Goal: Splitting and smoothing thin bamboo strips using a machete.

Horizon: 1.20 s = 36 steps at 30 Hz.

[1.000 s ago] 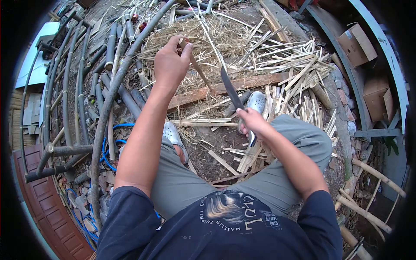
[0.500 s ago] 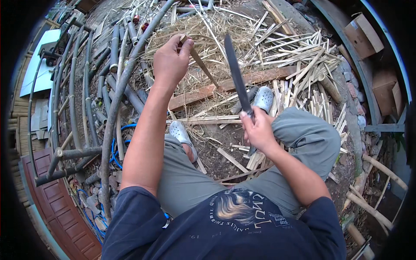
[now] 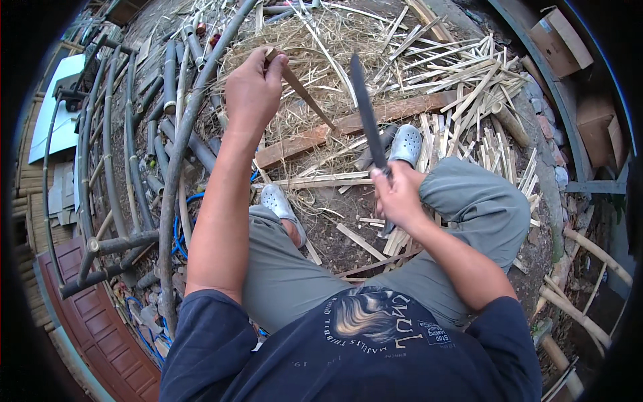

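My left hand (image 3: pixel 253 92), raised at the upper left of the middle, pinches the top end of a narrow bamboo strip (image 3: pixel 305 95). The strip slants down to the right, and its lower end meets a reddish-brown wooden plank (image 3: pixel 392 114) on the ground. In front of my right knee, my right hand (image 3: pixel 400 195) is wrapped around the handle of a machete (image 3: pixel 367 110). Its long dark blade points away and up, to the right of the strip and apart from it.
Split bamboo sticks (image 3: pixel 469 84) lie piled at the far right, beside a heap of shavings (image 3: pixel 295 40). A bamboo pole frame (image 3: pixel 124 239) and a long pole (image 3: pixel 175 181) stand on my left. Cardboard boxes (image 3: pixel 559 45) sit at the right. My shoes (image 3: pixel 406 144) flank the plank's near side.
My left hand has shifted slightly left and up in view, still pinching the bamboo strip. The machete in my right hand has hardly moved.
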{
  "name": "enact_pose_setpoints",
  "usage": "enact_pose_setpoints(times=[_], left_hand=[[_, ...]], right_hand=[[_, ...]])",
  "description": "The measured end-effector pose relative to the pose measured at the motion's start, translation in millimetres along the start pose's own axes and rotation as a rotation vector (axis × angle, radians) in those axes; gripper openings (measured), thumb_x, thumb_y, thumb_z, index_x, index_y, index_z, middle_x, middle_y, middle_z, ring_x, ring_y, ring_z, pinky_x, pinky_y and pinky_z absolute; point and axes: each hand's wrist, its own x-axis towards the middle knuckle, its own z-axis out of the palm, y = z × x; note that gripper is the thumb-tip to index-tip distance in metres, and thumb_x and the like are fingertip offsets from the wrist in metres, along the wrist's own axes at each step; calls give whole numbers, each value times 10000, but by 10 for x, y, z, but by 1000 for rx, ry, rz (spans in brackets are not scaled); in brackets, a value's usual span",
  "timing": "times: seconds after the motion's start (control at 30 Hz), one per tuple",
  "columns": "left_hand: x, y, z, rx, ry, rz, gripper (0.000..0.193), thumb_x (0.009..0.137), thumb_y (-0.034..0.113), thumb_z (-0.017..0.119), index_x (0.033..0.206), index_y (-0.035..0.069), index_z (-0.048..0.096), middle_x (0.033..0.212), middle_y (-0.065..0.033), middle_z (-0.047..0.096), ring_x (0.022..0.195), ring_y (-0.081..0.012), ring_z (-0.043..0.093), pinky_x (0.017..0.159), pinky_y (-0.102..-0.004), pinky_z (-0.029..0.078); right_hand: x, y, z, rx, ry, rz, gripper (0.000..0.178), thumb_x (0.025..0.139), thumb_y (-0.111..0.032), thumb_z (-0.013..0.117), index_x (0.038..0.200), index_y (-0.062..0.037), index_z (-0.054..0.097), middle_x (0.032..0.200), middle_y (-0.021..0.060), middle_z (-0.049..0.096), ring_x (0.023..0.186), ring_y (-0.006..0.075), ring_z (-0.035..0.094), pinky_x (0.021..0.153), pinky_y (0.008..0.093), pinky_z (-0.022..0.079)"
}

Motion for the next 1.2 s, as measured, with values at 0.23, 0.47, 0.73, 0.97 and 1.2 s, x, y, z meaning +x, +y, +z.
enact_pose_setpoints(times=[0.23,0.47,0.73,0.97,1.2], left_hand=[[-36,2,3,4,33,37,205,943,264,615,1000,82,689,759,-67,692,622,-165,605,597,-312,463],[11,-75,30,-14,59,63,225,930,283,630,994,74,684,745,-106,689,622,-225,641,595,-342,476],[-84,-12,-13,7,24,16,209,953,244,610,1018,60,685,815,-41,715,667,-89,592,626,-265,455],[-19,4,101,10,76,36,260,922,309,628,979,58,665,751,-117,691,673,-277,669,622,-362,496],[-46,-24,12,62,62,13,247,945,305,604,984,77,691,744,-58,679,643,-140,610,619,-288,465]], right_hand=[[-49,-45,114,-355,-77,-191,305,967,-297,558,1032,-7,493,668,118,560,627,241,618,565,366,454],[125,567,17,-70,-125,611,334,944,-310,569,984,17,513,696,115,600,539,179,619,502,363,499],[184,133,137,-402,92,-138,368,940,-348,581,1068,-11,509,708,211,625,709,399,655,618,488,480],[532,1034,103,-684,-178,162,445,928,-339,560,1215,-6,491,912,272,662,896,434,649,793,514,498],[501,925,60,-778,-103,141,448,929,-349,542,1208,-3,491,984,298,650,946,447,635,849,503,490]])
